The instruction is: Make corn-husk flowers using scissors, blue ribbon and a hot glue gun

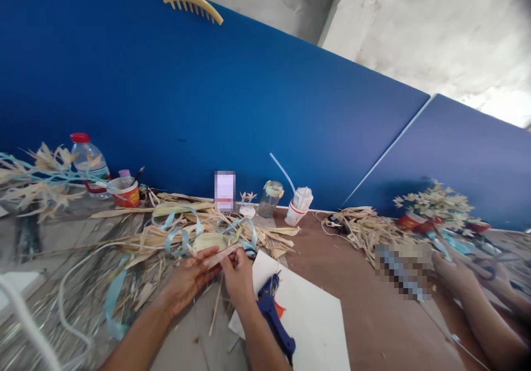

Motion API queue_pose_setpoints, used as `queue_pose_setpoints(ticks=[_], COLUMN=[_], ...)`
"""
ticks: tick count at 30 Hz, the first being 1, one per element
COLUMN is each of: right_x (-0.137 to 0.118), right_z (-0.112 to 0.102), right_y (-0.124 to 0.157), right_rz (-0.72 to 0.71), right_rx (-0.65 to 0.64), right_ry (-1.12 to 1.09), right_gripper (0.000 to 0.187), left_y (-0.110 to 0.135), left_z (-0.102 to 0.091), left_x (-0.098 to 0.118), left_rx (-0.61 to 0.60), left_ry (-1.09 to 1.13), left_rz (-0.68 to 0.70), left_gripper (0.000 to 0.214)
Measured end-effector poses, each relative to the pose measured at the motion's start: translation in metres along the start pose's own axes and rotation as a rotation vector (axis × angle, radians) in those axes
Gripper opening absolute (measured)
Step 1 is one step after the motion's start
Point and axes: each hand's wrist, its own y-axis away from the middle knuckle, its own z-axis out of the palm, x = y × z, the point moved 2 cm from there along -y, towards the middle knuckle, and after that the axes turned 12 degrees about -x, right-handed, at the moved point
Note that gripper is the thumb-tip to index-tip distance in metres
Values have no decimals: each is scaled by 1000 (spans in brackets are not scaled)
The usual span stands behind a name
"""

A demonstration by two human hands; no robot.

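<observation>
A left hand (188, 276) and right hand (239, 277) pinch a pale strip (219, 257) on the near side of scattered husks (143, 238), where uneven tugging could tear it or the right forearm (261, 338) bump the glue gun (274, 318).

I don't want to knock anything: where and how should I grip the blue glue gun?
Probably by the handle, from the right: the blue glue gun lies on the white board, its handle toward the wearer, while the right forearm crowds its left side.
</observation>
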Motion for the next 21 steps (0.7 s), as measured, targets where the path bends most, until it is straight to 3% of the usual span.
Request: queue_pose_setpoints(ticks=[3, 6, 14, 21], right_x=[-1, -4, -10, -10], right_z=[-10, -14, 3, 7], right_y=[-3, -3, 9, 16], right_rz=[-8, -81, -202, -177], right_rx=[34, 3, -355, -497], right_ry=[21, 180, 667, 946], right_gripper=[15, 15, 26, 18], left_y=[1, 2, 2, -1], left_z=[-3, -8, -15, -16], left_x=[8, 15, 20, 15], left_rx=[64, 146, 224, 219], left_ry=[17, -2, -79, -202], left_rz=[56, 129, 258, 216], left_gripper=[29, 31, 31, 40])
